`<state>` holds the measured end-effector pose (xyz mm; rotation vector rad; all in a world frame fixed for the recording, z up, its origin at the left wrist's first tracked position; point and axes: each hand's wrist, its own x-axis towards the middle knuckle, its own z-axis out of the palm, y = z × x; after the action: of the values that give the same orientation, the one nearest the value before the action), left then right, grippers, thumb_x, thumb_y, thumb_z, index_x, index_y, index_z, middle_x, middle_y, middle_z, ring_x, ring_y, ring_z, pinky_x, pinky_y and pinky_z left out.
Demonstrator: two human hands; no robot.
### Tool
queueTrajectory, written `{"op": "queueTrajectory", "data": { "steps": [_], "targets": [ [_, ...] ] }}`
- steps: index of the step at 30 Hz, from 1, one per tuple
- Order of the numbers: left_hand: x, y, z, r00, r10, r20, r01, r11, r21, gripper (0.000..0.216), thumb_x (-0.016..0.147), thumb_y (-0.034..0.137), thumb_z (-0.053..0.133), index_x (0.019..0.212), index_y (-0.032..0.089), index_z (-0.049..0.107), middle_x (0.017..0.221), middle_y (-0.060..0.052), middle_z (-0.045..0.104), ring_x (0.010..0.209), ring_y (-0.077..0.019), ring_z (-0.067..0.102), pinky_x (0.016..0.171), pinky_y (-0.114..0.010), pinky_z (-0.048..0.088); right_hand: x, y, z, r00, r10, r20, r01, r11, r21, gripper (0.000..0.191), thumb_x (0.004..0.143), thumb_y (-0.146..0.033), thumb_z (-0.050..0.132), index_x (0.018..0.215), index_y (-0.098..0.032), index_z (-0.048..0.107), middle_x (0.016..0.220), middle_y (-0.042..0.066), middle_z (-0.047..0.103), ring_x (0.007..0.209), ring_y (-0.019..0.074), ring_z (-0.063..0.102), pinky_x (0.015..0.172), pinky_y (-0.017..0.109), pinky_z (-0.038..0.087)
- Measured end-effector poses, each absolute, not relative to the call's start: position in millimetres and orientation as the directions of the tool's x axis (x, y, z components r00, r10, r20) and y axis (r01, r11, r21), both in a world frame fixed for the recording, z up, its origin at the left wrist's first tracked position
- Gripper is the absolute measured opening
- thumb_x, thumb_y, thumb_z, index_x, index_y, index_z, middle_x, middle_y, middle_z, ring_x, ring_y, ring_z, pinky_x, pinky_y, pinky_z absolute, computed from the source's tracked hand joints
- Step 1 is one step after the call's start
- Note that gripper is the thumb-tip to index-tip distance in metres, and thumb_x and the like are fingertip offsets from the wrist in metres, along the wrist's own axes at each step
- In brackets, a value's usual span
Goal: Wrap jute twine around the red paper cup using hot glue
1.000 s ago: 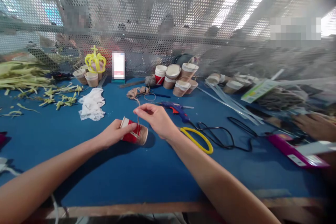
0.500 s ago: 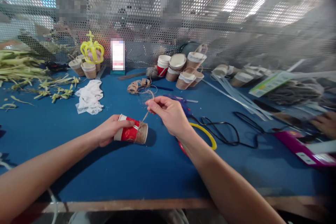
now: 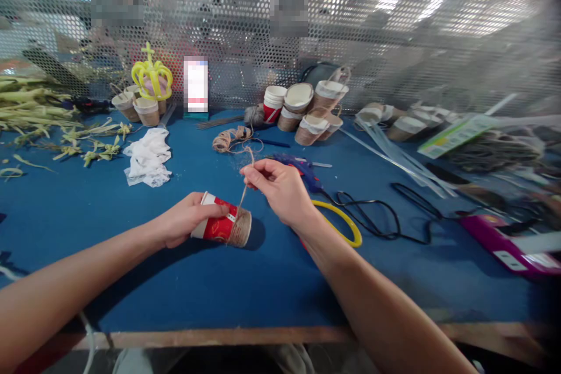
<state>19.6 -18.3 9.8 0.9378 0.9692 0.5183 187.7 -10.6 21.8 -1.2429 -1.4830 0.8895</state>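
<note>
My left hand (image 3: pixel 186 219) is wrapped round a red and white paper cup (image 3: pixel 218 228), which lies on its side just over the blue table. Twine (image 3: pixel 240 229) covers the cup's base end in tight turns. From there a strand of jute twine (image 3: pixel 242 197) runs up to my right hand (image 3: pixel 274 187), pinched between thumb and fingers. Behind that hand lies the twine ball (image 3: pixel 231 139), loosely unwound. A blue glue gun (image 3: pixel 302 169) rests beside my right hand, and scissors with a yellow handle (image 3: pixel 346 228) are partly hidden under my right forearm.
Twine-wrapped cups (image 3: pixel 311 128) stand along the perforated screen. A crumpled white cloth (image 3: pixel 149 158), plant husks (image 3: pixel 35 99) and a yellow crown (image 3: pixel 152 79) are on the left. Clear sticks (image 3: pixel 403 155), a black cord (image 3: pixel 385 210) and a purple power strip (image 3: pixel 504 245) lie on the right.
The cup has shifted slightly to the right and turned a little, in my left hand. My right hand still pinches the strand in nearly the same place. The other person's hand at right is no longer visible.
</note>
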Motion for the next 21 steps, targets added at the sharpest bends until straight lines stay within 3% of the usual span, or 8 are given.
{"op": "queueTrajectory", "data": {
  "steps": [21],
  "targets": [
    [12.8,-25.2,5.0,0.550,0.776,-0.311,0.010,0.366,0.931,0.019,0.063,0.030,0.066,0.066,0.012,0.062,0.060,0.001,0.060,0.053,-0.0079,0.051,0.053,-0.018,0.041,185.7,-10.0,15.2,-0.043,0.990,0.131,0.253,0.138,-0.958,0.015,0.072,-0.030,0.059,0.065,-0.016,0.058,0.058,-0.002,0.057,0.054,0.0093,0.052,0.057,0.024,0.044]
  ]
}}
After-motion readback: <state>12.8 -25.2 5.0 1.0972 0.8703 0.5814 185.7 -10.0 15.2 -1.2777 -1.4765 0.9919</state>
